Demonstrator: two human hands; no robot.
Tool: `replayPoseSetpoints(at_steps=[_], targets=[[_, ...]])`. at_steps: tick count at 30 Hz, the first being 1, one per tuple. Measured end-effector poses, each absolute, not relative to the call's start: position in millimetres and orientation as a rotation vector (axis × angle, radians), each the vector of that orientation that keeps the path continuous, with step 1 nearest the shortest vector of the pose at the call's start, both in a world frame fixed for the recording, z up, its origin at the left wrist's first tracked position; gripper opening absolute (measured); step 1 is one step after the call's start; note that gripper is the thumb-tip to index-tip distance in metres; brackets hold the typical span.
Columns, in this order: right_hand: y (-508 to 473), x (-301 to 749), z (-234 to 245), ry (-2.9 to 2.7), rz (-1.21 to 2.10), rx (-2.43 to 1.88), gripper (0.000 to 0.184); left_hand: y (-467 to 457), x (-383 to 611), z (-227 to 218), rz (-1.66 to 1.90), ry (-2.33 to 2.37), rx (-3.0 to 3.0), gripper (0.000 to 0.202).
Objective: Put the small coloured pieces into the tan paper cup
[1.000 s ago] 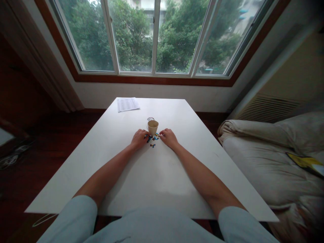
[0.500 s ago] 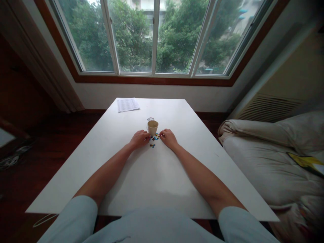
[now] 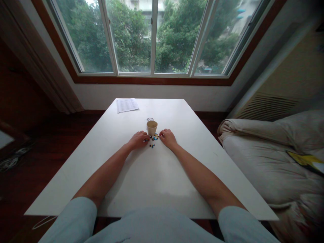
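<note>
A small tan cup (image 3: 152,129) stands upright on the white table (image 3: 162,182). In front of it lie several tiny coloured pieces that look like beads (image 3: 153,138), blue, yellow and dark. My left hand (image 3: 138,140) rests just left of them, fingers curled in a pinch with a small dark speck at the tips. To their right, my right hand (image 3: 168,138) is also pinched, its fingertips close to the pile. What either hand holds is too small to name. Behind the cup is a thin dark loop (image 3: 150,119), perhaps cord.
Printed sheets of paper (image 3: 127,105) lie at the table's far left corner. A padded pale sofa (image 3: 268,162) stands along the right side. Beyond the far table edge are a wall and a window (image 3: 152,40). Cables (image 3: 15,158) lie on the floor at left.
My left fingertips have drawn slightly left, away from the beads. My right hand stays nearly still. The whole view has shifted a little.
</note>
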State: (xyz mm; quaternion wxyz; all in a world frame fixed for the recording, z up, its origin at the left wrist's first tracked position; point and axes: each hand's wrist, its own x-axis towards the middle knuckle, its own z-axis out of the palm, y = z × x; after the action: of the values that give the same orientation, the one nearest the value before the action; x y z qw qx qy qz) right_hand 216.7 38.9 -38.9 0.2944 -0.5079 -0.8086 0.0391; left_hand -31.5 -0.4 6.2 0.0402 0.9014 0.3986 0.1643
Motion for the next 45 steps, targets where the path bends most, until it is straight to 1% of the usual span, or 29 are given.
replayPoseSetpoints(at_steps=[7,20,32,38,45], targets=[[38.3,215.9,-37.5,-2.086,0.189,-1.297,0.007,0.1,-32.4,3.0,0.471,1.292,2.748,0.023],[33.6,214.9,-31.3,-2.010,0.219,-1.199,0.014,-2.1,-30.7,3.0,0.511,1.280,2.732,0.019],[34.0,215.3,-33.5,-1.999,0.206,-1.173,0.013,0.7,-30.6,-0.8,0.579,1.234,2.741,0.015],[32.9,212.9,-30.9,-1.966,0.192,-1.147,0.013,-4.2,-25.2,3.0,0.576,1.271,2.767,0.014],[29.3,211.7,-25.5,-1.939,0.225,-1.095,0.014,-10.6,-19.7,9.8,0.621,1.402,2.666,0.014]])
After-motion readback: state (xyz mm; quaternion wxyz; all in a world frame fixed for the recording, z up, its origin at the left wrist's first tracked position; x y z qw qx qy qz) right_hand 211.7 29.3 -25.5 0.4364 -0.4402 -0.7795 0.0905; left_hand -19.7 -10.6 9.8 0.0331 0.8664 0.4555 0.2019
